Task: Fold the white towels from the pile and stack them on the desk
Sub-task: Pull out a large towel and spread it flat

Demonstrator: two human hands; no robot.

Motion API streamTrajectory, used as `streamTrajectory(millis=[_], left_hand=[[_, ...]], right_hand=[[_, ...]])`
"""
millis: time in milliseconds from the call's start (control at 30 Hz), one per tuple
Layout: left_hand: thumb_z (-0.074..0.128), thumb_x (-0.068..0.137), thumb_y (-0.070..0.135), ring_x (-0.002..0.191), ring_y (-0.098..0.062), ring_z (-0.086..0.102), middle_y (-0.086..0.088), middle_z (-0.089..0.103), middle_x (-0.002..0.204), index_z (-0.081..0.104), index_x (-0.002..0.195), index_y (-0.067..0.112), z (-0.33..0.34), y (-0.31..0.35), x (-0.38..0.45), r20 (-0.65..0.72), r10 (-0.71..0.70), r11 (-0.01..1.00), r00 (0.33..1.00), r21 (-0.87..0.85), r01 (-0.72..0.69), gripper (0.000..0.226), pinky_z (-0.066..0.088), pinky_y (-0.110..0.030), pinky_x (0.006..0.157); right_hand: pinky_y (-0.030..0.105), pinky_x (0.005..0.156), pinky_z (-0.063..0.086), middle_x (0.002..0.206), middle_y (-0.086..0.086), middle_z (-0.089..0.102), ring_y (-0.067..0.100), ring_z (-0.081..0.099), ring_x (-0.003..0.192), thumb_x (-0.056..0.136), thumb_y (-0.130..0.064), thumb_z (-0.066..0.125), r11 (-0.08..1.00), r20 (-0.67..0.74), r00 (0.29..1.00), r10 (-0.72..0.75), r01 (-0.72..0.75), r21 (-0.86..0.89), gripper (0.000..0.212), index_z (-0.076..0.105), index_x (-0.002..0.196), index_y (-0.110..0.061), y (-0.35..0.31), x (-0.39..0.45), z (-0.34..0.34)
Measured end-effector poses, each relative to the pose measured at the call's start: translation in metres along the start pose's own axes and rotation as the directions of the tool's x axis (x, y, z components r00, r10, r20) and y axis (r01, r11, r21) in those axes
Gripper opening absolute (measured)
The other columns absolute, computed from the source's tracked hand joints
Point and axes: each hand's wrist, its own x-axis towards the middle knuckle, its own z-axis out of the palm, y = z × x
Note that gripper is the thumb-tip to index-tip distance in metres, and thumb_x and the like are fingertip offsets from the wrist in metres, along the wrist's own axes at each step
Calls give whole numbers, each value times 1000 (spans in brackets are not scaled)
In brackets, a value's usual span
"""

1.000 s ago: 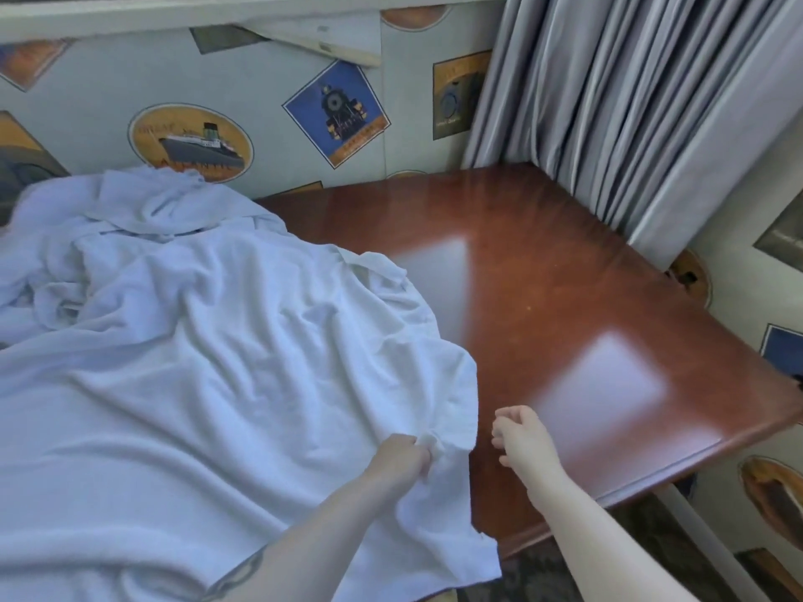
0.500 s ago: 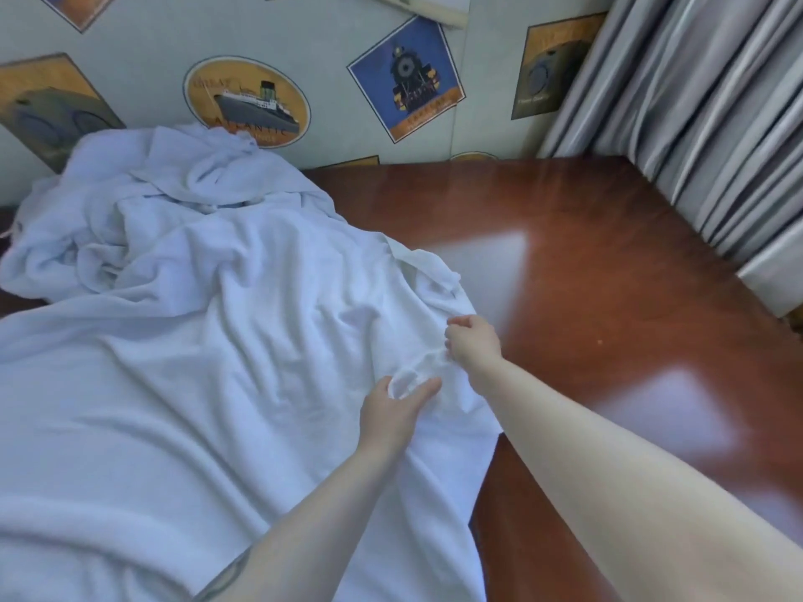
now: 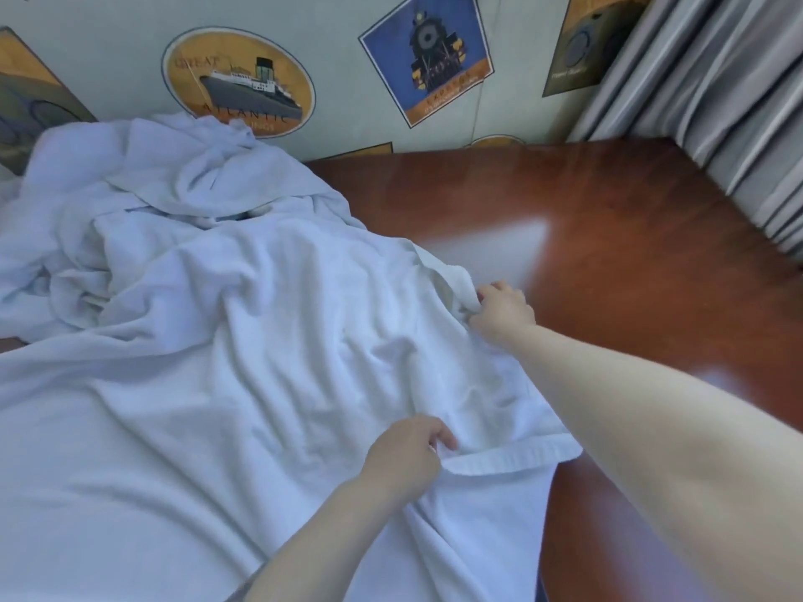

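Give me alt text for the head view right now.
Two bare hands grip the right edge of a large white towel spread over a reddish wooden desk: the right hand farther up, the left hand at the near hemmed corner. More crumpled towels are heaped behind, against travel-poster wallpaper.
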Motion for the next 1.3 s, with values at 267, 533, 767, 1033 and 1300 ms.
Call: streamTrajectory(millis=[267, 533, 767, 1033, 1300], left_hand=[[69, 64, 66, 100, -16, 38, 8, 38, 106, 52, 108, 30, 50, 18, 8, 31, 173, 863, 984, 477, -167, 59, 33, -33, 92], [51, 93, 37, 99, -27, 56, -3, 56, 105, 48, 97, 21, 62, 52, 12, 73, 87, 962, 993, 253, -103, 17, 41, -35, 79], [49, 95, 29, 71, -16, 40, 7, 40, 75, 33, 79, 22, 113, 116, 19, 44, 78, 995, 996, -62, -75, 23, 31, -32, 64], [63, 88, 23, 79, -21, 48, -4, 51, 87, 46, 86, 18, 138, 211, 68, -213, 228, 953, 950, -150, -262, 18, 38, -32, 71], [58, 85, 20, 61, -11, 46, 4, 50, 73, 45, 89, 21, 167, 206, 82, -68, -81, 942, 994, -333, 54, 13, 35, -23, 53]], right_hand=[[35, 52, 25, 70, -1, 46, 27, 45, 68, 94, -27, 50, 964, -35, 997, -70, 77, 256, 18, 37, 95, -15, 11, -7, -4], [30, 65, 57, 92, 6, 76, 21, 73, 79, 71, -28, 85, 835, 622, 782, 34, -365, 413, 43, 67, 106, -12, 81, 1, -54], [30, 66, 52, 98, 3, 71, 19, 67, 87, 73, -26, 81, 741, 484, 844, 231, -475, 474, 46, 60, 111, -12, 149, 30, -110], [36, 65, 50, 98, 10, 58, 31, 62, 90, 68, -37, 84, 747, -20, 932, 361, -277, 605, 77, 49, 129, -6, 183, 88, -181], [28, 79, 43, 135, 5, 51, 21, 52, 108, 75, -14, 74, 773, -76, 984, 160, -77, 629, 69, 44, 138, -16, 199, 42, -145]])
